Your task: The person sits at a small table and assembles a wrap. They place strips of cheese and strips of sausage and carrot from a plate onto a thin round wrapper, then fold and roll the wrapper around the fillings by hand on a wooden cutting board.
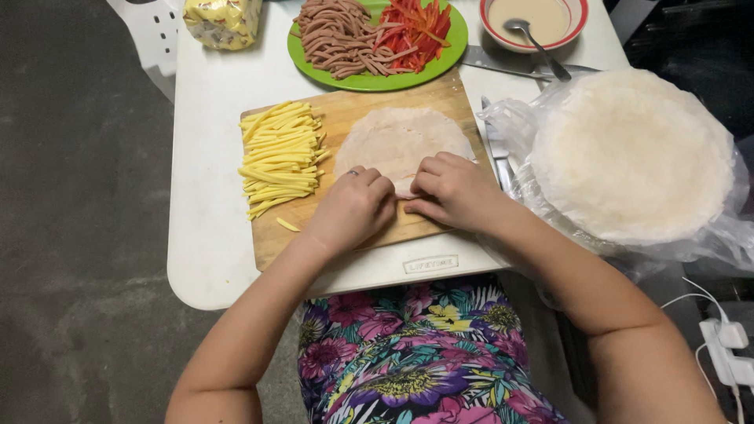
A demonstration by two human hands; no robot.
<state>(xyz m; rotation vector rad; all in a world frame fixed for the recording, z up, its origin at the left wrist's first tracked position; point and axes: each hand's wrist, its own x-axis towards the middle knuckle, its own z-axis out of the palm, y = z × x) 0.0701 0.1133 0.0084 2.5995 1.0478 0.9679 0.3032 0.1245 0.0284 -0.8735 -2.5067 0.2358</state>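
Two hands worked side by side on the near edge of a thin, round, pale wrapper sheet [397,137] that lay flat on a rectangular wooden cutting board [353,110]. The left hand [353,210] was curled narrow, its fingers pressing the folded edge of the sheet; the right hand [454,191] was curled in the same way just beside it, fingertips on the same edge. To the left of the left hand lay a pile of yellow cut strips [281,155]. Beyond both hands stood a round green plate [369,78] with brown and red strips. To the right of the right hand, a stack of round white wrappers [632,153] lay in clear plastic on the white desk [208,196].
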